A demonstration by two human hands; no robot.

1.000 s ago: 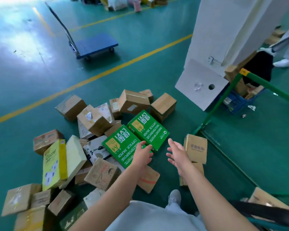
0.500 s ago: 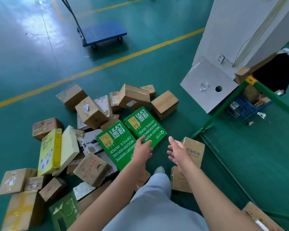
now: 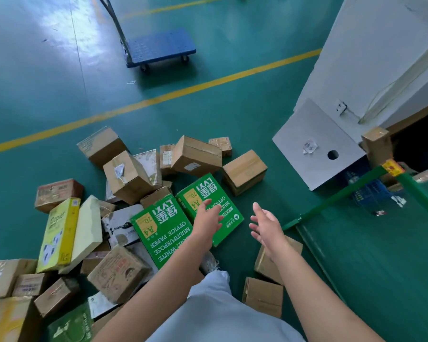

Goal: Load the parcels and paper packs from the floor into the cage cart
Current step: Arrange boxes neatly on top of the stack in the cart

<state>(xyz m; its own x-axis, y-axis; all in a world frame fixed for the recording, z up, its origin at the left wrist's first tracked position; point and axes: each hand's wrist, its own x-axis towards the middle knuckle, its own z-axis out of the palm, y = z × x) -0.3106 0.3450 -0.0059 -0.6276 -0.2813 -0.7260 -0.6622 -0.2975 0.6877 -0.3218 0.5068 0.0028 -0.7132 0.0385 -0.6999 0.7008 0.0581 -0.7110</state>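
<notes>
We reach down with both hands empty and fingers spread: our left hand (image 3: 208, 219) hovers over the nearer edge of a green paper pack (image 3: 209, 206), our right hand (image 3: 266, 227) just off that pack's right side. A second green pack (image 3: 162, 233) lies just left of our left hand among cardboard parcels (image 3: 195, 155), and the cage cart's green frame (image 3: 331, 199) stands beyond our right hand.

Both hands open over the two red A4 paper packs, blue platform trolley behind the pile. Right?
Not quite: the head view shows the two A4 paper packs are green, not red. Left hand and right hand are open; the blue platform trolley stands behind the pile.
</notes>
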